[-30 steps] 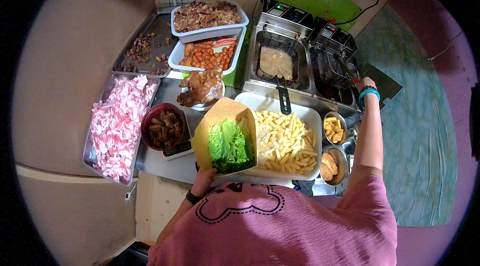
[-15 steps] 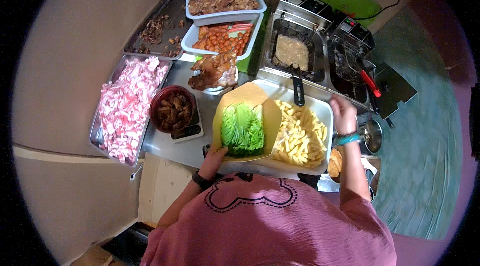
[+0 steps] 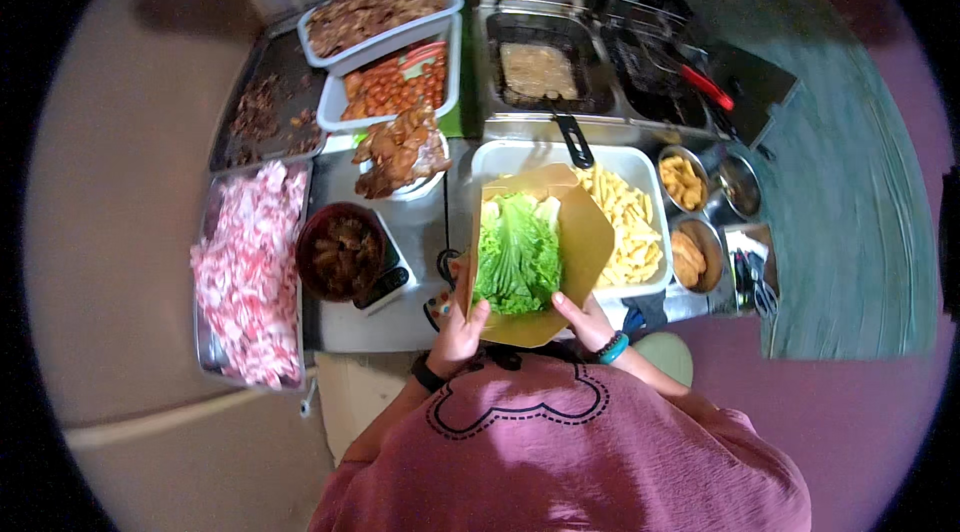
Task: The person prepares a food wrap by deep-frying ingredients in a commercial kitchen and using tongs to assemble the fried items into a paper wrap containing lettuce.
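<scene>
A brown paper takeout box (image 3: 588,232) with its flaps up is held close in front of my body. Green lettuce leaves (image 3: 518,257) line its inside. My left hand (image 3: 458,334) grips the box's near left side, thumb on the rim. On the near right side my right hand (image 3: 585,320) closes round it, thumb also over the edge. Fingers of both hands are partly hidden beneath the box. Behind and to its right sits a white tray (image 3: 655,184) of pale cut fries (image 3: 628,232), partly covered by the box.
At left are a metal tray of raw sliced meat (image 3: 250,272), a bowl of dark meat pieces (image 3: 345,252) by a scale (image 3: 392,277), and browned meat (image 3: 402,150) on a white container. Tubs of cooked food (image 3: 395,82) stand behind. A deep fryer (image 3: 540,72) is at back; metal bowls (image 3: 697,254) stand right.
My right hand has come from the fries tray's right side onto the box. The box has shifted right, over the fries. The view has turned, showing more bowls at right.
</scene>
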{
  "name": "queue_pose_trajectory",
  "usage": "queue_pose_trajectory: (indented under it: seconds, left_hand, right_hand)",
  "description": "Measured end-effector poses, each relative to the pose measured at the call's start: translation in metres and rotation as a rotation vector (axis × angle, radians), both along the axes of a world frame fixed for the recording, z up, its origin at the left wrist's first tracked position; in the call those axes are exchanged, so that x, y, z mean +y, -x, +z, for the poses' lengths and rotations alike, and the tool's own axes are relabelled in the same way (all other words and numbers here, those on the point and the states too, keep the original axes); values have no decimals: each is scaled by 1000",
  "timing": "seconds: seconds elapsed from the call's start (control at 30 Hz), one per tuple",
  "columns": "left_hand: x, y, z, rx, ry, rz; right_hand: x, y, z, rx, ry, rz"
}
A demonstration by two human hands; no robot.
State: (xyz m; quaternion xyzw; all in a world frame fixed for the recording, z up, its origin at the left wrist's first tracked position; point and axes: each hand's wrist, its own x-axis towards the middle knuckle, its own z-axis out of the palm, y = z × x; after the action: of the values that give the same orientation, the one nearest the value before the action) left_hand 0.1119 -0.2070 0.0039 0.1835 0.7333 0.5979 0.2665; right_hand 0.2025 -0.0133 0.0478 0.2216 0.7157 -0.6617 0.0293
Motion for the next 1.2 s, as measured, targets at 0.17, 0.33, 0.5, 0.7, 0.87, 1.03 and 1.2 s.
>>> queue_pose_trajectory:
  seconds: [0.17, 0.33, 0.5, 0.7, 0.87, 1.03, 1.2]
  left_hand:
    - [-8, 0, 1, -22, -69, -373]
    - [-6, -35, 22, 13, -68, -522]
    - [-2, -75, -3, -97, -26, -752]
    - [-6, -144, 5, -139, -42, -1001]
    - [-14, -250, 23, -195, 36, -1159]
    - [-34, -364, 27, -288, 118, -1458]
    - [-74, -467, 41, -457, 243, -1797]
  right_hand:
    - [-48, -67, -27, 186, 218, -424]
    - [-106, -129, -5, 199, 164, -733]
    - [-136, -189, -53, 362, 123, -866]
    - [-177, -265, -44, 581, -20, -1027]
    - [-235, -367, -28, 507, -122, -1177]
    - [-313, -472, -5, 381, -180, -1429]
    - [-414, -534, -27, 479, 188, -1770]
